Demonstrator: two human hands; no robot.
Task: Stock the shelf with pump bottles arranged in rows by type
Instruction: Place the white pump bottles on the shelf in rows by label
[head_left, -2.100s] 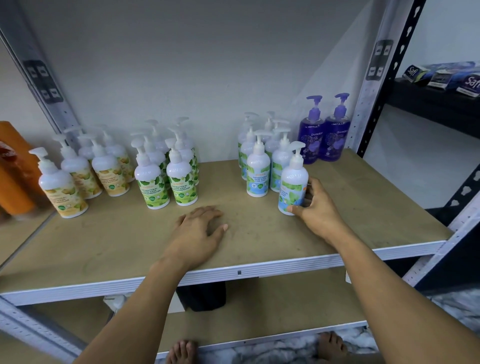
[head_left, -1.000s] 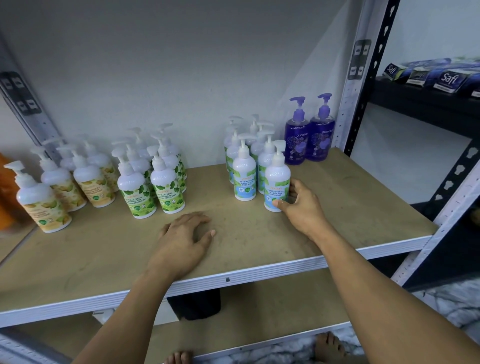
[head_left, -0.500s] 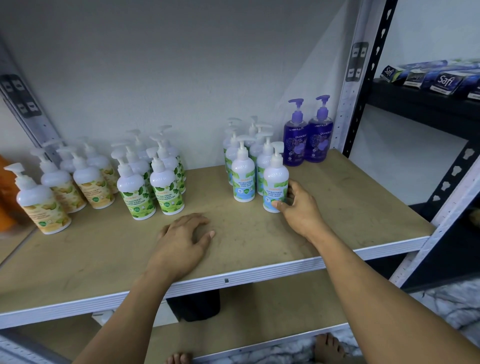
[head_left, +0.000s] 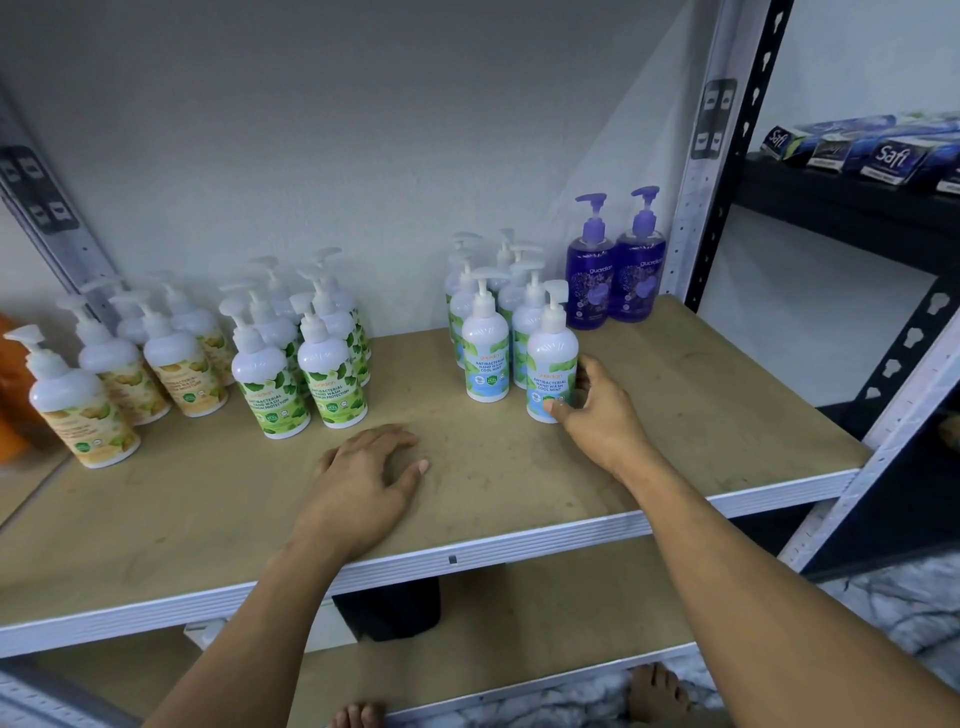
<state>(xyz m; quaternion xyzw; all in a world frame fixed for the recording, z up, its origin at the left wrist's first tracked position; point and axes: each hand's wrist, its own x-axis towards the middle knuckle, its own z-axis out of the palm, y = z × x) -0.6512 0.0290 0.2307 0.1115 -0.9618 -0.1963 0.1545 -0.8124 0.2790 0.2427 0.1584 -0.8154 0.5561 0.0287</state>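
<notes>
Grips mint bottle (head_left: 551, 358) low at the base with right hand (head_left: 602, 410), fingers seemingly curled behind, at two o'clock on shelf (head_left: 727, 405) to square it off heading its row, while resting left hand (head_left: 363, 483) flat and slack at six o'clock as brace.

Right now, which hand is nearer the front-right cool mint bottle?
Right: the right hand grips the front-right cool mint bottle; the left hand rests on the shelf, apart, leftward.

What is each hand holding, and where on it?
The right hand grips the front Cool Mint bottle around its lower body. The left hand holds nothing, flat on the shelf.
</notes>
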